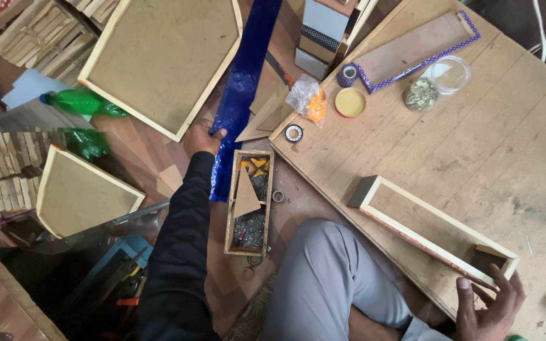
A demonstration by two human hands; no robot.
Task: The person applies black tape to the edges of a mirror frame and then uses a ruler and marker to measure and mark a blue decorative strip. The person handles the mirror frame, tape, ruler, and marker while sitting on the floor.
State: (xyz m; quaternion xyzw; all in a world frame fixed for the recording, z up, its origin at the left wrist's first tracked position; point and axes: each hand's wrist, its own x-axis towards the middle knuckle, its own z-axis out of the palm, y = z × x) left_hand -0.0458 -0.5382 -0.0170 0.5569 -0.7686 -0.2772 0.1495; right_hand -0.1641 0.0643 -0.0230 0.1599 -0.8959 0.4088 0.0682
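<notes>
My left hand (pixel 202 136), in a black sleeve, reaches out over the floor and grips the edge of a long shiny blue strip (pixel 241 88) that runs from the top of the view down to a small wooden tray. My right hand (pixel 489 306) rests at the near end of a long open wooden frame (pixel 434 226) lying on a large wooden board (pixel 475 139), fingers curled around the frame's corner. My grey trouser leg (pixel 330 278) lies between the two hands.
A narrow wooden tray (pixel 248 202) of nails and small parts lies by my knee. Pentagon-shaped framed boards (pixel 162 60) (pixel 77 192), green bottles, stacked wood strips, tape rolls, a yellow lid, a glass jar and purple beaded trim lie around.
</notes>
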